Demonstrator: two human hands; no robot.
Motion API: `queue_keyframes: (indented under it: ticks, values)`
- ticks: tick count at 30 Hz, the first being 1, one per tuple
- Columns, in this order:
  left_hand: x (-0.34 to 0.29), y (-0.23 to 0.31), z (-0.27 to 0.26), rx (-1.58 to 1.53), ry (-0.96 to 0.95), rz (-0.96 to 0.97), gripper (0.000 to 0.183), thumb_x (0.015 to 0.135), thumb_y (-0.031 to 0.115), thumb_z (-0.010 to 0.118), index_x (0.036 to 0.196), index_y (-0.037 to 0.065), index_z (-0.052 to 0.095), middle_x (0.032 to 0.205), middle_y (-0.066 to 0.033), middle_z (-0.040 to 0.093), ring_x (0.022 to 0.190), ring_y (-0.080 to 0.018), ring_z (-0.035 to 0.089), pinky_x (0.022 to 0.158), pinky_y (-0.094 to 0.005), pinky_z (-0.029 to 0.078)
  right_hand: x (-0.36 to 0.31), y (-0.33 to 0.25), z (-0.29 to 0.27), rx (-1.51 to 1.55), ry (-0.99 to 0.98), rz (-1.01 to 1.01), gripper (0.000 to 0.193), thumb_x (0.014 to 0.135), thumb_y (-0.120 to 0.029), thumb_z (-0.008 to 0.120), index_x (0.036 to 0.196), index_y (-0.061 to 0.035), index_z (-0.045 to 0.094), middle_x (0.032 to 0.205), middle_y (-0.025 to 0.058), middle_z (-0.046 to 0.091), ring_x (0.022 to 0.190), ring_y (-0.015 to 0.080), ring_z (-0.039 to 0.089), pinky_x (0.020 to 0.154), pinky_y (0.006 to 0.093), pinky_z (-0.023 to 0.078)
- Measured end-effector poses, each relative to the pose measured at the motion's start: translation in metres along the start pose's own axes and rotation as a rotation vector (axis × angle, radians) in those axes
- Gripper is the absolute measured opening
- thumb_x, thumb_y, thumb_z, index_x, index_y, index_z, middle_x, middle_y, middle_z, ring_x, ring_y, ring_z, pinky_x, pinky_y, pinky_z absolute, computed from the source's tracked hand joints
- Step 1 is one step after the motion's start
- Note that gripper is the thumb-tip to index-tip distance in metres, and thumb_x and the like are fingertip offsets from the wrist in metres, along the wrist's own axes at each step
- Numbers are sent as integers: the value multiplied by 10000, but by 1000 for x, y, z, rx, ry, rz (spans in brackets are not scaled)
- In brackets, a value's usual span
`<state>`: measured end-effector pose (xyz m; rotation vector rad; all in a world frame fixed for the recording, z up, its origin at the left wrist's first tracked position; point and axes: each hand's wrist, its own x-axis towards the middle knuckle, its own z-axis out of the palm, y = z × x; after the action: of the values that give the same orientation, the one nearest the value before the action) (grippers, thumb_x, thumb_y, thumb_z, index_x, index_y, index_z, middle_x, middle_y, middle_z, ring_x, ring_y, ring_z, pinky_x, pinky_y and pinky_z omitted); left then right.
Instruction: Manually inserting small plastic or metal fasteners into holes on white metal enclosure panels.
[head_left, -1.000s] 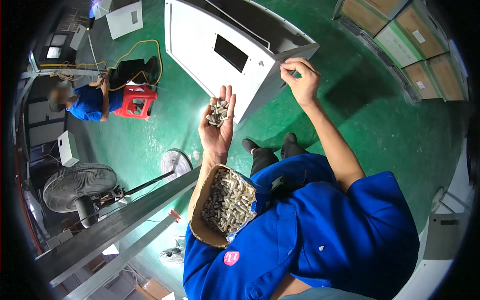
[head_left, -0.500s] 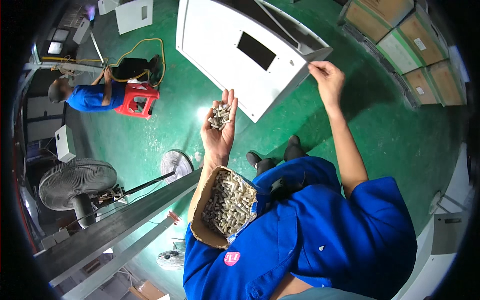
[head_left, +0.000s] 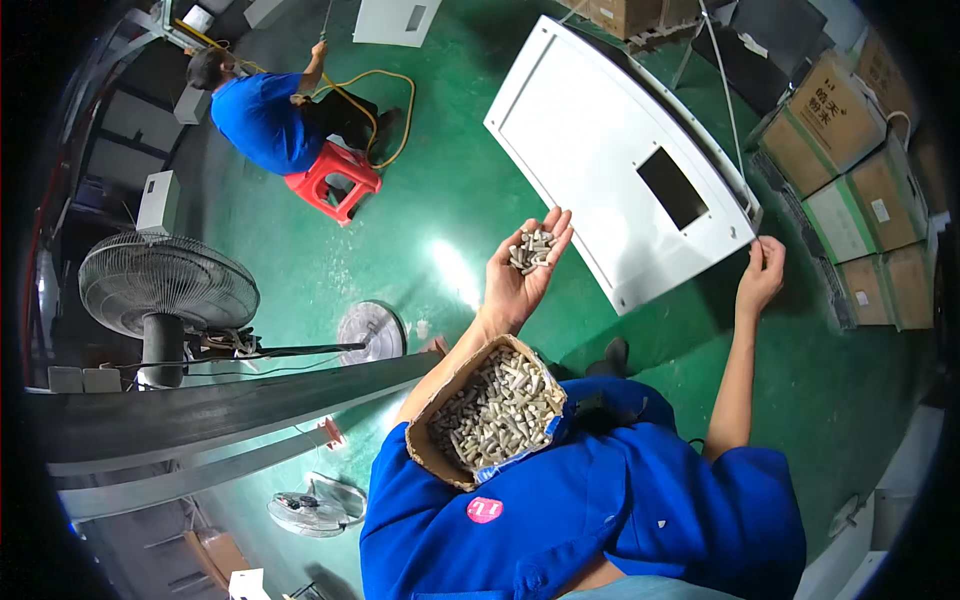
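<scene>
My left hand point(head_left: 520, 272) is palm up, fingers curved around a small heap of pale grey-white plugs point(head_left: 531, 252). A torn cardboard box point(head_left: 428, 440) full of the same short plugs point(head_left: 497, 408) rests in the crook of my left arm, against my blue clothing. Ahead hangs a white metal casing point(head_left: 590, 165) with a dark rectangular cut-out. At its right corner is my right hand point(head_left: 762, 275), fingertips pinched together against the edge. Whatever lies between those fingertips is too small or hidden to make out.
A person in blue point(head_left: 262, 120) sits on a red stool point(head_left: 335, 180) at the far left, beside a yellow hose point(head_left: 410, 110). A standing fan point(head_left: 165, 285) and a long metal beam point(head_left: 230, 415) are on my left. Cardboard boxes point(head_left: 860, 215) are stacked at the right.
The view has shifted, so the casing sits farther right and looks turned more face-on. My right hand stays pinched at its edge. My left hand still holds the plugs.
</scene>
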<state>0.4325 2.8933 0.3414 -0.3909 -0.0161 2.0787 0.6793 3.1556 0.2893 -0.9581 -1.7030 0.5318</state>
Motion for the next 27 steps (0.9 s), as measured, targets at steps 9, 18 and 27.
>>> queue_keyframes:
  ticks: [9,18,27]
  values:
    - [-7,20,4,12,30,-59,210,951,59,330,1009,-67,488,1368,-264,362,1318,-403,310,1096,-536,309,-12,21,-13,-247,197,41,130,942,-87,458,1041,-14,498,953,189,619,911,338,620,749,398,479]
    - [-12,31,5,99,7,-85,243,949,74,359,1159,-23,432,1367,-255,371,1304,-398,338,1089,-535,316,1,70,-50,-432,263,15,206,950,-182,449,1016,-2,525,945,195,606,879,370,598,748,424,464]
    - [-30,51,8,111,-145,-114,285,957,114,340,1193,4,454,1403,-237,337,1337,-402,276,1105,-565,247,6,-20,-69,64,339,82,158,923,-136,544,994,3,566,859,91,636,752,133,601,664,241,496]
